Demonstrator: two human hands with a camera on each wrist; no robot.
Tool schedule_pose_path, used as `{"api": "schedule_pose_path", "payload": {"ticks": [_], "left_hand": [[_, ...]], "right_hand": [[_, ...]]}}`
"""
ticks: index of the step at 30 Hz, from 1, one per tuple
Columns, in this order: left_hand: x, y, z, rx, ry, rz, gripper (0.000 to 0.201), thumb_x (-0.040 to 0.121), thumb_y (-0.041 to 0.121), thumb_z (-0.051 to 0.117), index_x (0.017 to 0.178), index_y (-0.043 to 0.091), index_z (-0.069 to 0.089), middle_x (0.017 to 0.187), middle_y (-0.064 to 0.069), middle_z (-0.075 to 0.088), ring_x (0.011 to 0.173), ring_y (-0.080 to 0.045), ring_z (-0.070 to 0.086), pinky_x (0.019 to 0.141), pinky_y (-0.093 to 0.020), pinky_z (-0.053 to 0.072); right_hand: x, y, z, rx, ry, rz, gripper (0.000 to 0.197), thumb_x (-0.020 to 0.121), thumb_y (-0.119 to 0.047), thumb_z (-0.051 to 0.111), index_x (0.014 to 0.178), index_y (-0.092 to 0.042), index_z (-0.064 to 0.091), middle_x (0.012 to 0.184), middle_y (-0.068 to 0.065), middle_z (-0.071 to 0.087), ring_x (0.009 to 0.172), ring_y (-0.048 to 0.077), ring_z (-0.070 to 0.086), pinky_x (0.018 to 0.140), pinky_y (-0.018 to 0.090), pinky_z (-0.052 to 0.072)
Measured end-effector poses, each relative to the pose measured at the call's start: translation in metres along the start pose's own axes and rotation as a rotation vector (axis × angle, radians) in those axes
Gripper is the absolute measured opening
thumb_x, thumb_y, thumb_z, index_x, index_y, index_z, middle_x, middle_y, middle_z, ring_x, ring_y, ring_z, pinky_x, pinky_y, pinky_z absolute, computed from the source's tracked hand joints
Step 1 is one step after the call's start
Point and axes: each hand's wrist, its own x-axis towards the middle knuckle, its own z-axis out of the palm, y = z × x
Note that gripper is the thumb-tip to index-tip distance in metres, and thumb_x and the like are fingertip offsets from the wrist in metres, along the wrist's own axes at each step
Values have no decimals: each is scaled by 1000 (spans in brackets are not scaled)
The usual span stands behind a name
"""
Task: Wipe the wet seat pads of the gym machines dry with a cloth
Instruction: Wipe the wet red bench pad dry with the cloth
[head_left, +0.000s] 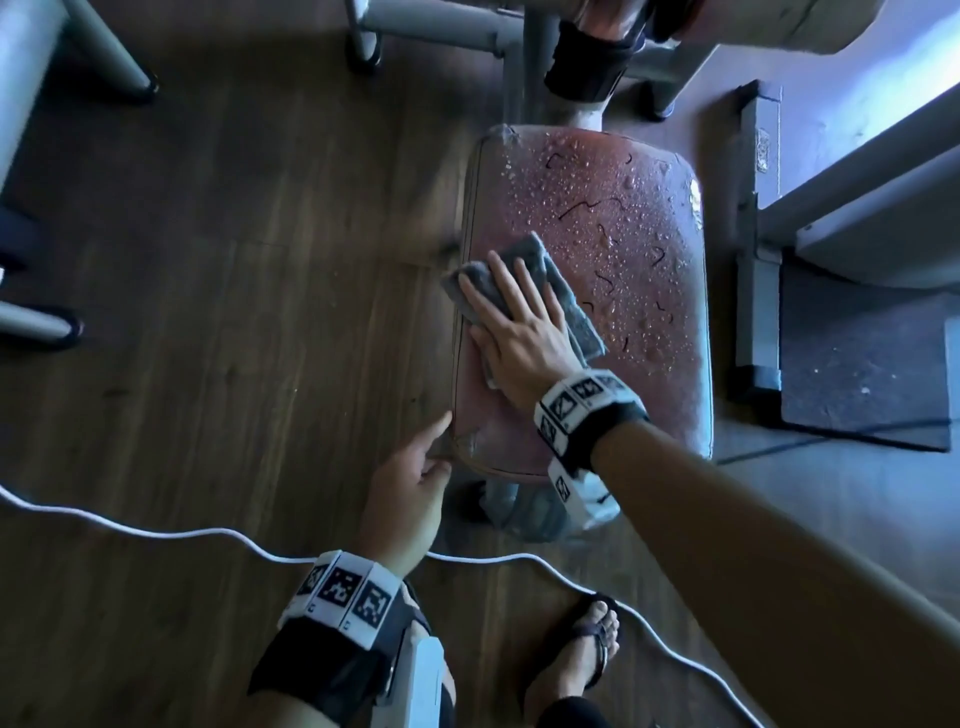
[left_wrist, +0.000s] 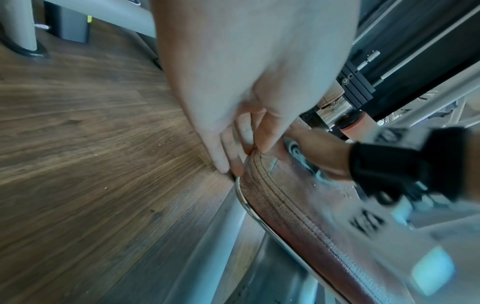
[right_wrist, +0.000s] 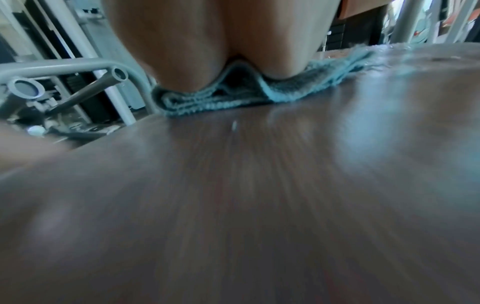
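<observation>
Item one, the seat pad: a reddish-brown vinyl cushion that I log just right of centre in the head view, long axis running from 6 to 12 o'clock, its far and right-hand surface beaded with water drops and its near left strip looking free of them. Item two, the cloth: a folded grey-blue towel lying flat on the pad's left half, at about 9 o'clock from the pad's middle, one corner reaching the left edge. Item three, my right hand: fingers straight and spread wide, palm down, pressing the cloth onto the pad; the right wrist view shows the heel of the palm bearing on the folded layers. Item four, my left hand: at 7 o'clock from the pad's middle, touching the near left corner, the thumb on top of the seam and the straight fingers along the side edge, holding nothing else. Item five, the grey post under the pad's near end. Item six, a white cable crossing the wood floor at 6 to 8 o'clock. Item seven, a foot in a sandal at 6 o'clock. Item eight, grey machine frames at 10 to 12 o'clock, and a dark mat at 3 o'clock.
</observation>
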Motion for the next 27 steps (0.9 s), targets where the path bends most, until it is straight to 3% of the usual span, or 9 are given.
{"api": "schedule_pose_path", "payload": {"ticks": [2,4,6,8,12,15,20,24,27], "left_hand": [[1,-3,-1,23,-6,0,53,94,8,52,137,39,50,94,-7,73,95,-23,67,89,-36,49],[2,-3,-2,62,-18,-2,55,95,7,54,138,41,48,94,-12,71,95,-31,65,90,-40,48],[2,-1,-2,76,-4,2,58,95,7,54,142,39,43,109,0,69,100,-24,65,95,-38,46],[-1,6,1,63,16,11,61,96,9,54,149,32,32,130,12,55,108,-12,61,102,-34,43],[-8,12,19,112,37,26,67,95,38,52,153,30,18,131,14,50,109,-7,55,101,-39,41],[-10,14,38,99,89,48,70,97,22,55,153,30,14,152,12,23,138,-4,24,118,-46,23],[-7,38,70,295,171,62,82,93,21,61,154,23,7,160,-13,6,147,-24,12,118,-39,13],[13,42,86,355,172,52,93,87,48,58,153,29,-4,161,-7,-18,150,-24,-3,120,-50,9],[34,54,94,512,219,-31,99,86,53,61,154,29,-7,161,-7,-17,149,-30,-5,118,-54,7]], "right_hand": [[25,2,-3,-13,-4,17,52,100,-42,23,152,-39,18,162,-2,8,149,25,3,120,46,4],[37,2,-4,-12,-15,34,50,101,-43,23,151,-41,21,162,-3,9,149,24,2,120,44,0],[31,1,-4,-3,-5,21,51,99,-46,18,150,-42,23,162,-4,12,149,24,4,120,45,3],[10,0,-4,4,0,-25,52,98,-45,20,150,-41,25,161,-4,14,149,24,7,119,47,10],[-65,5,3,20,-12,-76,51,101,-40,30,151,-38,22,161,-2,16,148,24,12,119,45,14],[-107,17,1,37,-42,-35,50,102,-41,29,151,-40,19,161,-5,15,149,21,12,120,43,13],[-146,47,-5,91,-25,107,49,103,-44,26,151,-43,17,161,-10,14,149,16,9,120,41,13],[-168,70,-6,95,33,236,50,103,-43,27,151,-43,14,161,-10,14,149,17,9,121,42,11],[-170,78,-6,101,65,292,49,103,-44,27,151,-42,18,161,-8,16,149,19,10,121,43,12]]}}
